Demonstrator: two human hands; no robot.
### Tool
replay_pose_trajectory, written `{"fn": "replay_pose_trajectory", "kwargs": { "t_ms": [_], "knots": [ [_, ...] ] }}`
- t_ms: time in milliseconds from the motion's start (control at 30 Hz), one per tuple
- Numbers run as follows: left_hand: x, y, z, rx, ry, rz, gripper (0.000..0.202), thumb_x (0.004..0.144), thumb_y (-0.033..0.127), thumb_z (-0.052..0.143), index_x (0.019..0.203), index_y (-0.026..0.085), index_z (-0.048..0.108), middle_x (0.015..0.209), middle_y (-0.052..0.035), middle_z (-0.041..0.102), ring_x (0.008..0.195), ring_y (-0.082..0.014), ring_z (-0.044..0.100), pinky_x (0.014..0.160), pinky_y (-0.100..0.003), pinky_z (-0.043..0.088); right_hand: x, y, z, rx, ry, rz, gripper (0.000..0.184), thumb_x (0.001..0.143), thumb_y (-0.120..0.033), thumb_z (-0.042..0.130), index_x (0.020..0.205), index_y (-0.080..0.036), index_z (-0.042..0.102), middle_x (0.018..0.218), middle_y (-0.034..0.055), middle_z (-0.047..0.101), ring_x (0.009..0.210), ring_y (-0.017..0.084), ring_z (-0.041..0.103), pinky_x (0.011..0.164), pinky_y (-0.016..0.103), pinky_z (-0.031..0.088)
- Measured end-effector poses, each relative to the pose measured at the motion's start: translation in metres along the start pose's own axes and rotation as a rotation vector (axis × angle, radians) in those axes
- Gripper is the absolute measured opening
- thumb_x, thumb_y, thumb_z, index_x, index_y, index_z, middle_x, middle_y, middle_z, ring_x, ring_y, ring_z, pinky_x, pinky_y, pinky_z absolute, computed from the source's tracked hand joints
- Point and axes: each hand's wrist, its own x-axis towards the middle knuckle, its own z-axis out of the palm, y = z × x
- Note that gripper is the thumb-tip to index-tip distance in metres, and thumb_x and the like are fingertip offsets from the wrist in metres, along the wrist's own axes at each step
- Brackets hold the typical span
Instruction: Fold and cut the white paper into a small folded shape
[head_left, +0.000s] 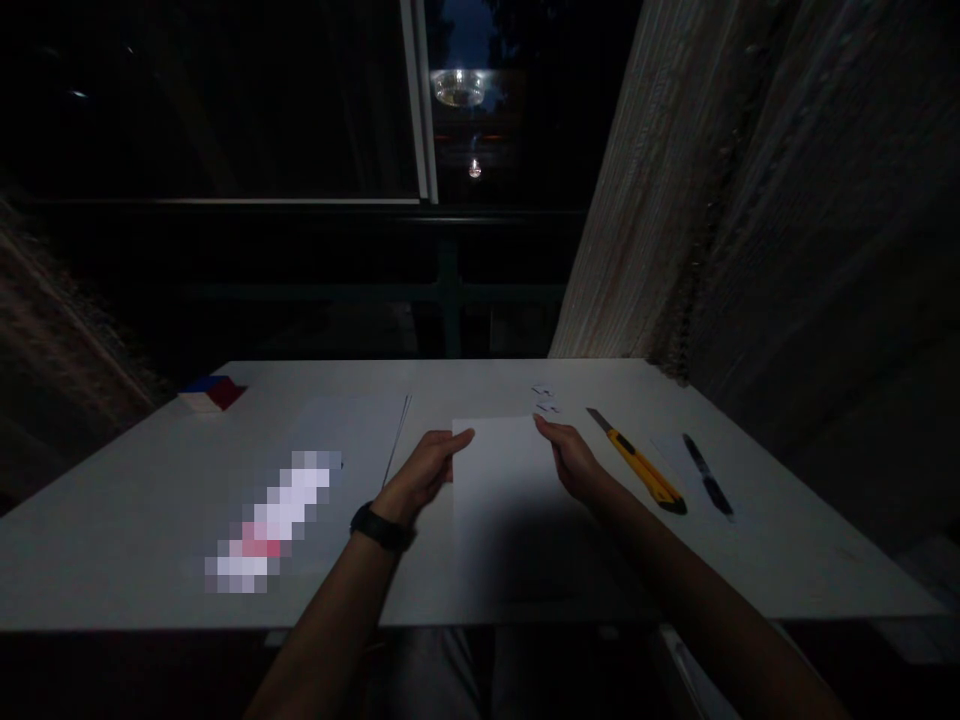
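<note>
A white sheet of paper is held between my two hands over the table, its lower part in deep shadow. My left hand, with a dark band on its wrist, pinches the left edge, thumb on top. At the upper right corner my right hand grips the sheet, also with the thumb on top. Just beyond that hand lie small cut paper pieces with dark marks. To its right rest a yellow utility knife, blade out, and a dark pen.
More paper sheets lie on the left of the white table, partly behind a blurred-out patch. A small blue, red and white block sits at the far left. A curtain hangs by the dark window behind the table.
</note>
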Motion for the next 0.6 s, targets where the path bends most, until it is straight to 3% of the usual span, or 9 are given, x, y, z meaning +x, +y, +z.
{"fn": "replay_pose_trajectory", "kwargs": {
  "t_ms": [267, 433, 600],
  "knots": [
    [0.0008, -0.0016, -0.0016, -0.001, -0.038, -0.029, 0.031, 0.059, 0.040, 0.073, 0.056, 0.013, 0.059, 0.044, 0.0018, 0.049, 0.037, -0.0061, 0.042, 0.035, -0.018, 0.029, -0.0031, -0.0037, 0.0065, 0.136, 0.069, -0.026, 0.028, 0.060, -0.043, 0.070, 0.065, -0.016, 0.064, 0.069, 0.0047, 0.068, 0.078, 0.022, 0.062, 0.068, 0.031, 0.047],
    [0.0029, -0.0039, -0.0050, -0.019, -0.077, -0.083, 0.029, 0.060, 0.038, 0.074, 0.062, 0.011, 0.061, 0.054, -0.0013, 0.055, 0.043, -0.0073, 0.048, 0.040, -0.018, 0.037, -0.0052, -0.0064, 0.0074, 0.215, 0.109, 0.016, 0.020, 0.058, -0.032, 0.070, 0.068, -0.015, 0.065, 0.068, 0.0045, 0.068, 0.072, 0.023, 0.063, 0.061, 0.031, 0.046],
    [0.0013, -0.0037, -0.0028, 0.010, -0.094, -0.060, 0.033, 0.064, 0.042, 0.070, 0.062, 0.011, 0.062, 0.055, -0.0031, 0.057, 0.044, -0.0087, 0.050, 0.042, -0.020, 0.039, -0.0031, -0.0044, 0.0048, 0.168, 0.144, 0.059, 0.018, 0.060, -0.033, 0.066, 0.062, -0.016, 0.061, 0.060, 0.0043, 0.065, 0.061, 0.021, 0.060, 0.052, 0.029, 0.044]
  ]
}}
